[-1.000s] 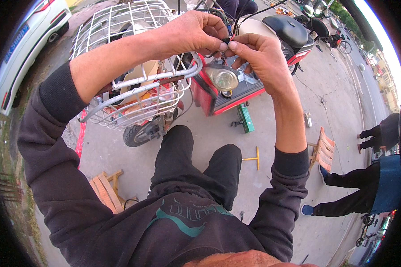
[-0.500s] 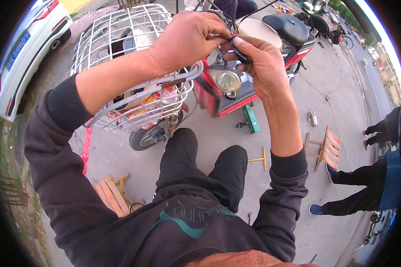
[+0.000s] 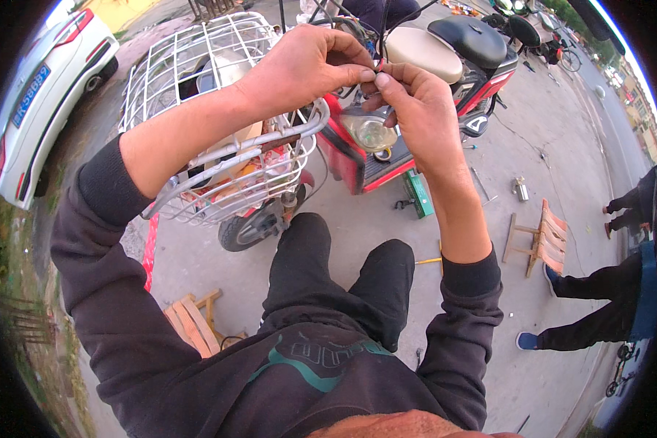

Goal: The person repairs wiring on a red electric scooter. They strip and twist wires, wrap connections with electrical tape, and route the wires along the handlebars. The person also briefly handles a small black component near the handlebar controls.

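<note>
Above the front of a red electric scooter (image 3: 339, 142), my two hands meet fingertip to fingertip. My left hand (image 3: 303, 62) is closed in a pinch on a thin wire (image 3: 379, 65), of which a reddish bit shows between the fingers. From the other side my right hand (image 3: 420, 102) pinches at the same spot, its remaining fingers curled. Dark cables rise just behind the fingertips. Below the hands is the scooter's round headlight (image 3: 372, 134). A white wire basket (image 3: 197, 62) lies under my left forearm.
A cream seat (image 3: 423, 55) and a black seat (image 3: 467, 40) lie beyond my right hand. On the ground are a green box (image 3: 419, 194), wooden stools (image 3: 550, 237) and a small metal can (image 3: 520, 189). A person (image 3: 598, 306) stands at right; a white car (image 3: 55, 95) is parked at left.
A dark, flat piece seen at my right fingers no longer shows. The right fingers have drawn in closer to the left fingertips. The whole view has shifted slightly.
</note>
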Demonstrator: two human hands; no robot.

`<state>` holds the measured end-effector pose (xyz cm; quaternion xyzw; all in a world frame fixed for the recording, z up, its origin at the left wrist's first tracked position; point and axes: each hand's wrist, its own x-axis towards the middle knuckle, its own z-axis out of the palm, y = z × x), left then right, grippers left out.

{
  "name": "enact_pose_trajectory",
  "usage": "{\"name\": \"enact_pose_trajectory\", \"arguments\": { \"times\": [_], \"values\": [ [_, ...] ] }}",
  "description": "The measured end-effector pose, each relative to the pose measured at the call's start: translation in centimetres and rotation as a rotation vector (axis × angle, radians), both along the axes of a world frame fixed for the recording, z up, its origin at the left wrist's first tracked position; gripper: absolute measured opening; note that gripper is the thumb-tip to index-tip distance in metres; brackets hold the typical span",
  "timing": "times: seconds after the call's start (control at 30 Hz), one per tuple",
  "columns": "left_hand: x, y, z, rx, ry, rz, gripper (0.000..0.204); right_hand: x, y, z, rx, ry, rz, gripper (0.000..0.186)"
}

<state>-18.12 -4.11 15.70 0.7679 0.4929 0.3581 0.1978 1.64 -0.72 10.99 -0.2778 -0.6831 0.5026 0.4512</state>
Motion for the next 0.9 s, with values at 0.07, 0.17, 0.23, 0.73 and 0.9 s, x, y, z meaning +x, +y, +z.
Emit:
{"name": "enact_pose_trajectory", "arguments": {
  "times": [0.07, 0.17, 0.23, 0.73, 0.9],
  "values": [
    [-0.1, 0.1, 0.0, -0.021, -0.003, -0.023, 0.022, 0.1, -0.3, 0.1, -0.043, -0.007, 0.002, 0.026],
    [-0.5, 0.4, -0.1, -0.036, -0.02, -0.034, 0.022, 0.3, -0.4, 0.1, -0.073, 0.037, 0.043, 0.027],
    [-0.5, 0.4, -0.2, -0.019, -0.03, -0.042, 0.021, 0.3, -0.9, 0.1, -0.064, 0.072, 0.039, 0.027],
    [-0.2, 0.8, -0.2, 0.381, 0.23, -0.09, 0.022, 0.0, -0.3, 0.3, 0.21, -0.041, -0.111, 0.029],
    [0.5, -0.5, 0.0, 0.519, 0.283, 0.056, 0.017, 0.0, -0.5, 0.6, 0.181, -0.093, -0.166, 0.024]
  ]
}}
